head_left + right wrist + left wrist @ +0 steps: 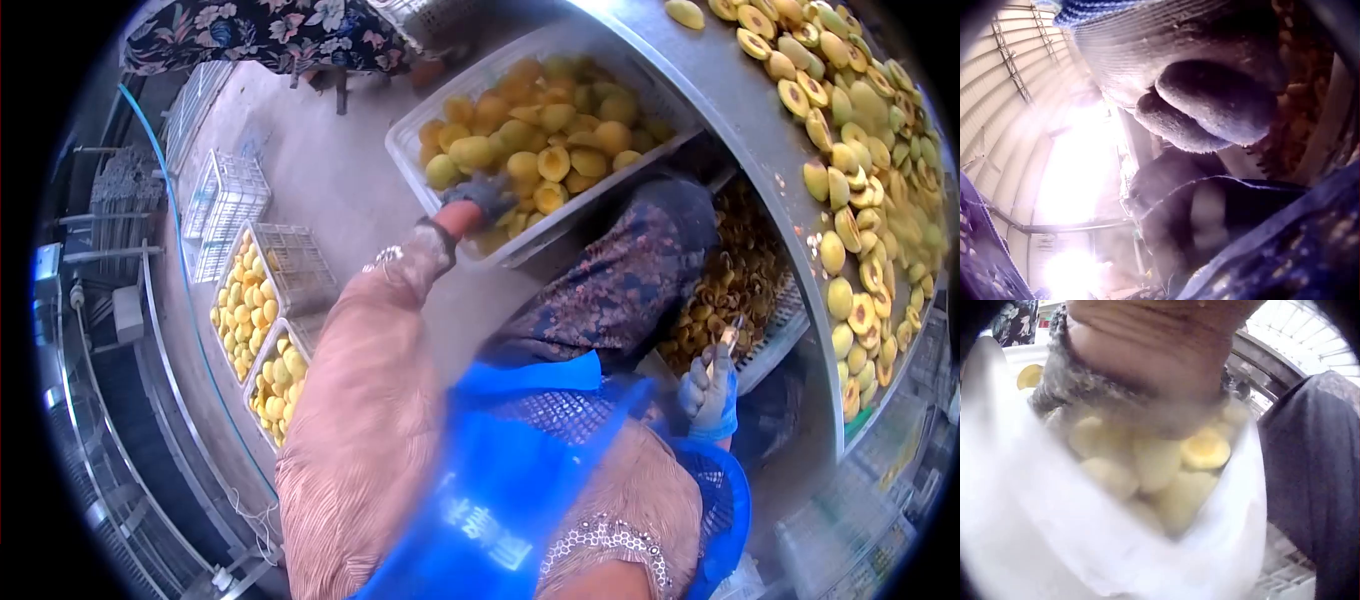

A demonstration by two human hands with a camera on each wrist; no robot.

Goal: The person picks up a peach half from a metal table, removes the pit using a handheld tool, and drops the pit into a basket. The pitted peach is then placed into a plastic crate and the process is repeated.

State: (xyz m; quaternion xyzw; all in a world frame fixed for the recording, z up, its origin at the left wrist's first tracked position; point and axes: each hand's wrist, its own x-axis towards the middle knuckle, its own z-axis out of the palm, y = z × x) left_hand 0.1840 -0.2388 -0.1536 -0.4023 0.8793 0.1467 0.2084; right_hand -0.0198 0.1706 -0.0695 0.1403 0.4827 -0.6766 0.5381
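My left hand, in a dark grey glove, reaches over the near rim of a white plastic crate of yellow stone fruit, some of it halved. Its fingers are among the fruit and blurred; I cannot tell whether they hold a piece. In the left wrist view the wrist covers the hand, with fruit around it. My right hand, in a grey glove with a blue cuff, grips a small knife whose blade points up and away. Curled gloved fingers fill the right wrist view's upper part.
A metal table on the right bears many fruit halves. Beneath it stands a crate of brown pits or scraps. More fruit crates stand on the floor at left, beside a blue hose. A blue apron covers my lap.
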